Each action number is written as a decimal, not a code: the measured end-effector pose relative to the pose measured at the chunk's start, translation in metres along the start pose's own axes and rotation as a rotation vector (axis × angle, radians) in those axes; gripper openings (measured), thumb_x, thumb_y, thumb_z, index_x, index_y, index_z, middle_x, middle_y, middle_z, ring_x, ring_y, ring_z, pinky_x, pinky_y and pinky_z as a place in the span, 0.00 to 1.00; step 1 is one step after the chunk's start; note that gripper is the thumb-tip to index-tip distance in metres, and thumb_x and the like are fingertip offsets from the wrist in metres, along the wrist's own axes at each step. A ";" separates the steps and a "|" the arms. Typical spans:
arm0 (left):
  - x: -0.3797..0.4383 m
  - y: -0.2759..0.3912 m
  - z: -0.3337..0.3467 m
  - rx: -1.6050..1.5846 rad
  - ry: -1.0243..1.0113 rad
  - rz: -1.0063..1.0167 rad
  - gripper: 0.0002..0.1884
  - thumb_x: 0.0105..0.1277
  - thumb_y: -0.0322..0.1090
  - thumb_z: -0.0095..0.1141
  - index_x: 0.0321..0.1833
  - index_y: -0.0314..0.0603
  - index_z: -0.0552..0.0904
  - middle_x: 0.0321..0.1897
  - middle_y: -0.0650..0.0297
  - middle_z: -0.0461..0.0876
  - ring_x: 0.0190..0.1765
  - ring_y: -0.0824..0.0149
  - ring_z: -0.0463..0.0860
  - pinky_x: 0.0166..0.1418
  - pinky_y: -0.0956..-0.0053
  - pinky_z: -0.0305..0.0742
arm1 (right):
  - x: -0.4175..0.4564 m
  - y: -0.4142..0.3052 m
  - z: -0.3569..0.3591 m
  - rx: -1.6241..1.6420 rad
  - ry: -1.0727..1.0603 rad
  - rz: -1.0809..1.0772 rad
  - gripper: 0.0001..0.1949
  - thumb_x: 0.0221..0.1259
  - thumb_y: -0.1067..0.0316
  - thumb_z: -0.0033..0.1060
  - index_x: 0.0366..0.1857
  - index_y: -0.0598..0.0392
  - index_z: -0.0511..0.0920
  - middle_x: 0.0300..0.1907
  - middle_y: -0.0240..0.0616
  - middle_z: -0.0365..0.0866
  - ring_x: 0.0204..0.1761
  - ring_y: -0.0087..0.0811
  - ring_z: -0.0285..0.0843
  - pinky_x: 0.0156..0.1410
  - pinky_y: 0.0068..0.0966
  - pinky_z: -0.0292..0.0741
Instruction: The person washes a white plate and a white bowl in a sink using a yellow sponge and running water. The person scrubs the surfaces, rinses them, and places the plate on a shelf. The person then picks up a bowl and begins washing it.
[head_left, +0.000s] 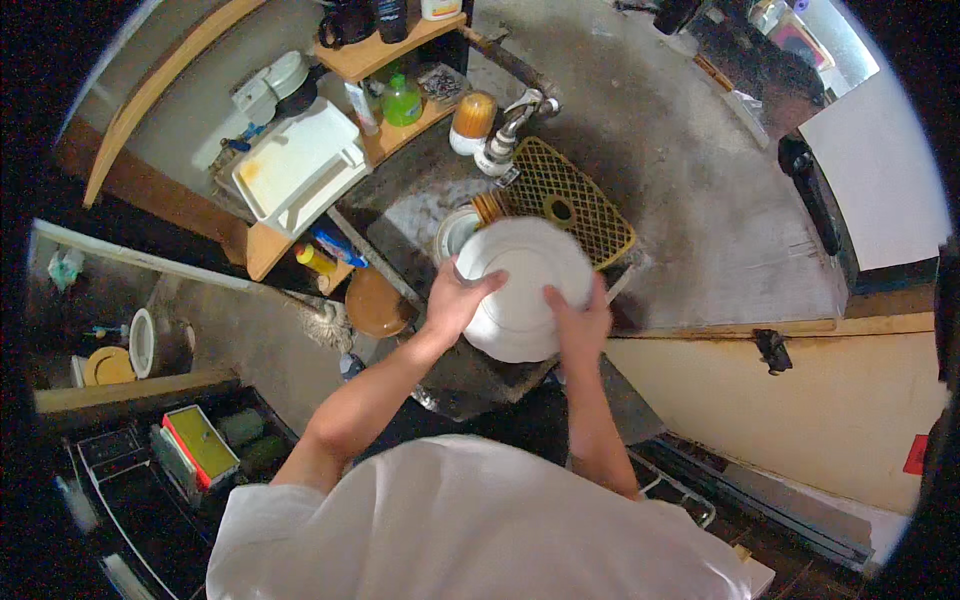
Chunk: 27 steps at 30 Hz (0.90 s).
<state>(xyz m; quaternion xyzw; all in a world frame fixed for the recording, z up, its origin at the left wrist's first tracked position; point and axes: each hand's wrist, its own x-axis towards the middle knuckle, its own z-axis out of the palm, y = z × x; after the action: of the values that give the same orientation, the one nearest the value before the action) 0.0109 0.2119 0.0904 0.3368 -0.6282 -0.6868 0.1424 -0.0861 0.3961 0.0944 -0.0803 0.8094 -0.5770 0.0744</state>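
Note:
A round white plate (521, 300) is held between both hands over a dark sink area. My left hand (459, 296) grips its left edge with the thumb on the upper face. On the right edge, my right hand (583, 315) holds it the same way, slightly blurred. Part of a white bowl (455, 229) shows behind the plate's upper left, with a brown ribbed object (489, 205) beside it. A yellow-brown lattice mat (562, 199) lies beyond the plate. The faucet (504, 142) stands at the back, next to an orange-and-white container (472, 124).
At the left, wooden shelves (401, 135) hold a green bottle (402, 101) and a white tray (300, 165). A brown basin (377, 302) sits below them. Farther right are a grey counter (712, 247) and a cream wall (787, 405).

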 end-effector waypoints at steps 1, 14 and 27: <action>-0.024 0.033 -0.006 -0.029 -0.027 0.139 0.41 0.58 0.42 0.76 0.68 0.29 0.69 0.57 0.48 0.81 0.55 0.60 0.83 0.60 0.66 0.78 | -0.012 -0.029 -0.011 -0.099 0.040 -0.100 0.39 0.50 0.64 0.81 0.66 0.68 0.69 0.63 0.49 0.77 0.61 0.36 0.77 0.69 0.31 0.71; -0.066 0.052 -0.002 -0.311 0.072 0.349 0.36 0.55 0.31 0.77 0.63 0.32 0.70 0.54 0.55 0.80 0.58 0.65 0.79 0.63 0.67 0.76 | -0.047 -0.097 -0.036 0.081 0.045 -0.430 0.44 0.49 0.69 0.80 0.73 0.64 0.63 0.65 0.51 0.76 0.62 0.41 0.77 0.71 0.37 0.71; -0.022 0.000 0.002 -0.028 0.080 -0.229 0.34 0.58 0.40 0.76 0.60 0.25 0.73 0.52 0.50 0.83 0.51 0.61 0.84 0.57 0.67 0.79 | -0.019 -0.010 0.001 -0.004 -0.119 0.059 0.36 0.53 0.60 0.79 0.66 0.61 0.71 0.58 0.45 0.81 0.57 0.37 0.79 0.65 0.33 0.74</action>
<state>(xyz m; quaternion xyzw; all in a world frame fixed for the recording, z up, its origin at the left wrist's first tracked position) 0.0258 0.2265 0.0966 0.4313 -0.5699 -0.6933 0.0927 -0.0666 0.3962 0.1042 -0.0908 0.8066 -0.5673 0.1392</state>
